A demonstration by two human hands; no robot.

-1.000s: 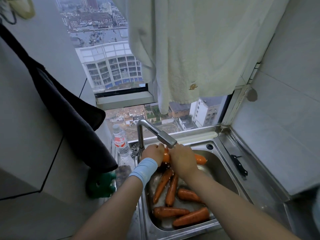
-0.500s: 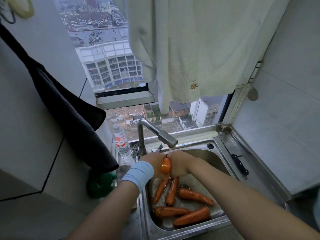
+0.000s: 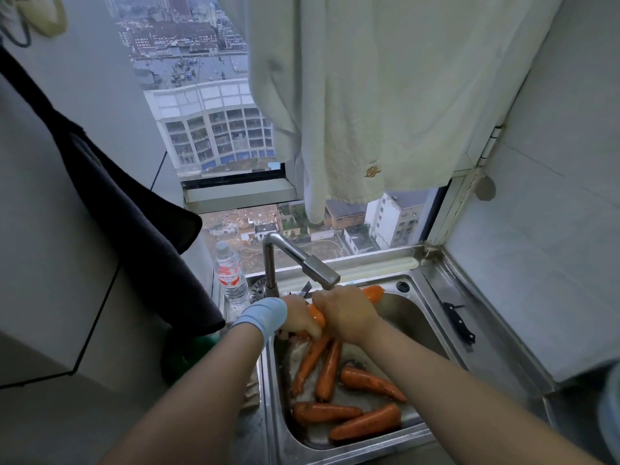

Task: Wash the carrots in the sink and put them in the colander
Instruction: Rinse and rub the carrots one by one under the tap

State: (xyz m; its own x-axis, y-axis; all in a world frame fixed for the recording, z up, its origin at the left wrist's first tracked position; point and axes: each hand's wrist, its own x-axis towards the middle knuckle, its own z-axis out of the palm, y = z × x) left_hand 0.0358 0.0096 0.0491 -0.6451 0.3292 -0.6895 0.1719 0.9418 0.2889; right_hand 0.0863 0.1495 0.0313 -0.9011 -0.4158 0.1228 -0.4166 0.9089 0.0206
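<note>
Five loose carrots (image 3: pixel 365 421) lie wet in the sink (image 3: pixel 416 318), lower centre of frame. Just beyond, left hand (image 3: pixel 298 315) and right hand (image 3: pixel 345 312) both grip one carrot (image 3: pixel 373 293), fingers curled round it, crosswise under the faucet (image 3: pixel 302 260). Farther back: water bottle (image 3: pixel 230 280) at left, pale towel (image 3: pixel 369 95) hanging over the window (image 3: pixel 208 129).
</note>
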